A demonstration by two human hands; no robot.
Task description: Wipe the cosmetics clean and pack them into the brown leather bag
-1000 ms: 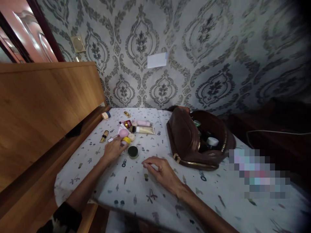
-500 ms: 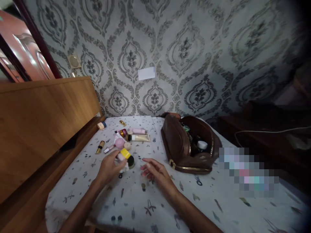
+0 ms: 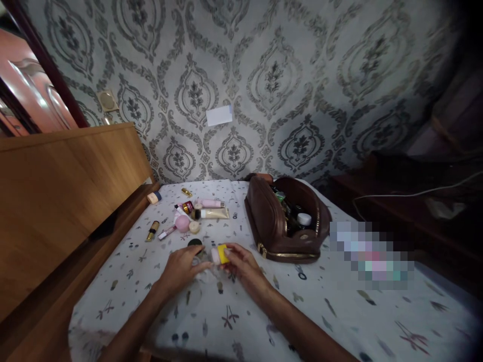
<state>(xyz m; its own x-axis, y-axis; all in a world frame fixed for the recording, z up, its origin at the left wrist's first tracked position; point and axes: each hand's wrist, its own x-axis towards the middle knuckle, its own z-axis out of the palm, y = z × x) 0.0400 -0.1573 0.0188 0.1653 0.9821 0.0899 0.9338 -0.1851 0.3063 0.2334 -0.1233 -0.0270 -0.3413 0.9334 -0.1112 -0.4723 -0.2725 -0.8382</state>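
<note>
Over the printed sheet (image 3: 206,304), right hand (image 3: 246,264) is gripping yellow-topped jar (image 3: 219,255) in fingers; left hand (image 3: 180,270) is hovering beside it, can't tell its hold; brown bag (image 3: 266,221) is gaping.

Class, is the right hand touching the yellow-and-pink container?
Touching: the head view shows the right hand holding the container, fingers on its yellow end.

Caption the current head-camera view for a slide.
Right hand holding a small yellow-and-pale container, left hand beside it, with an open brown bag on the patterned cloth.
</note>
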